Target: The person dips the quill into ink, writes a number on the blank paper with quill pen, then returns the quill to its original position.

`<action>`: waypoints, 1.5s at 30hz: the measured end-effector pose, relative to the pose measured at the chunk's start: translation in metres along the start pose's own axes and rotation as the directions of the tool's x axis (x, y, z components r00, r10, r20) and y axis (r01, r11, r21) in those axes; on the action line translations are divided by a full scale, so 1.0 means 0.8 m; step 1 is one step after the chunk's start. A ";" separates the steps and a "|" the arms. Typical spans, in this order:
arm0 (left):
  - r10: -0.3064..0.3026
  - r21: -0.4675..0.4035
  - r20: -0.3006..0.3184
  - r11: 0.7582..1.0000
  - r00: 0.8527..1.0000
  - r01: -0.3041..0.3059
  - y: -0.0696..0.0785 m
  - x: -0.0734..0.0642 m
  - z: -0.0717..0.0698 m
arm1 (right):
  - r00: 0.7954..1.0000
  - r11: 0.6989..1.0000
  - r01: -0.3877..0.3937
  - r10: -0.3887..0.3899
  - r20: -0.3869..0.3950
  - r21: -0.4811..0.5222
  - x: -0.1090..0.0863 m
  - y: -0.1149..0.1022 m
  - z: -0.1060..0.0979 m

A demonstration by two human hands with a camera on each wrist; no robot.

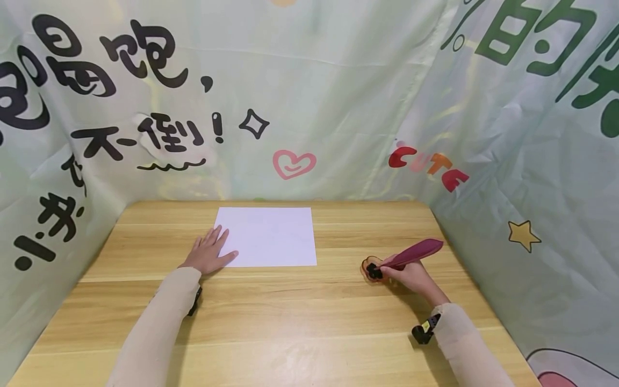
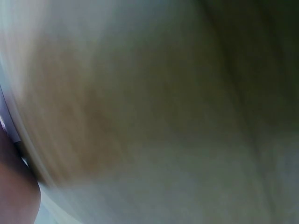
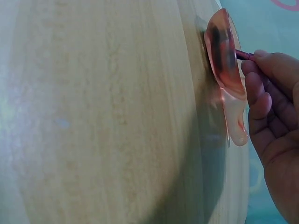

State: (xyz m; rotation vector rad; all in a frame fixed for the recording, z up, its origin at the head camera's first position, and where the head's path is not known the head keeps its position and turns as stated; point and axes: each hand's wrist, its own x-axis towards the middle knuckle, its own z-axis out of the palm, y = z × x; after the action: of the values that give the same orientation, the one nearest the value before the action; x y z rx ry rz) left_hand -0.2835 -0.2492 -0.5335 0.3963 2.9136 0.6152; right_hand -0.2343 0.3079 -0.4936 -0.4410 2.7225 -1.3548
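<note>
My right hand (image 1: 412,276) pinches a feather quill pen (image 1: 417,251) with a dark red plume slanting up to the right. Its lower end reaches into a small amber see-through dish (image 1: 365,263) with black contents (image 1: 374,271). In the right wrist view, the translucent dish (image 3: 236,95) has a short rounded handle, and the pen's thin shaft (image 3: 244,55) meets its rim. Fingers spread, my left hand (image 1: 208,253) rests on the left edge of a white sheet of paper (image 1: 271,236). The left wrist view is mostly blurred tabletop.
Everything lies on a light wooden table (image 1: 290,322). A printed cloth (image 1: 338,97) with lettering, a heart and a star hangs along the back and both sides. Each wrist carries a small black camera (image 1: 425,329).
</note>
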 end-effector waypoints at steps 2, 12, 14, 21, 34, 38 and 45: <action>0.000 -0.002 -0.006 1.000 1.000 0.000 0.001 0.000 0.000 | 1.000 1.000 -0.001 0.001 -0.006 0.006 0.000 0.002 -0.001; 0.002 -0.011 -0.005 1.000 1.000 -0.002 0.003 0.000 0.001 | 1.000 1.000 -0.017 0.017 -0.003 -0.009 0.000 0.004 -0.003; 0.001 -0.003 -0.004 1.000 1.000 -0.001 0.002 0.002 0.002 | 1.000 1.000 -0.015 0.015 -0.004 -0.003 0.000 0.004 -0.003; -0.004 0.008 -0.001 1.000 1.000 0.004 0.001 0.004 0.000 | 1.000 1.000 -0.018 0.018 -0.020 -0.001 0.001 0.004 -0.005; -0.007 0.019 -0.007 1.000 1.000 0.007 -0.001 0.002 0.002 | 0.999 0.999 -0.033 0.033 -0.002 0.021 -0.002 0.009 -0.007; -0.008 0.024 -0.005 1.000 1.000 0.009 -0.002 0.002 0.001 | 0.999 0.999 -0.044 0.044 0.014 -0.005 -0.004 0.007 -0.007; -0.007 0.013 0.003 1.000 1.000 0.007 0.003 -0.001 -0.002 | 1.000 1.000 -0.017 0.016 0.027 0.016 -0.009 -0.028 -0.008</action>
State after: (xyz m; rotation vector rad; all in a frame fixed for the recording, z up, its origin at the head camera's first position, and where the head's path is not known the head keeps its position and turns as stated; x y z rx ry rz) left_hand -0.2828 -0.2477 -0.5310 0.3880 2.9159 0.5947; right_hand -0.2241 0.3022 -0.4723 -0.4314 2.6863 -1.3558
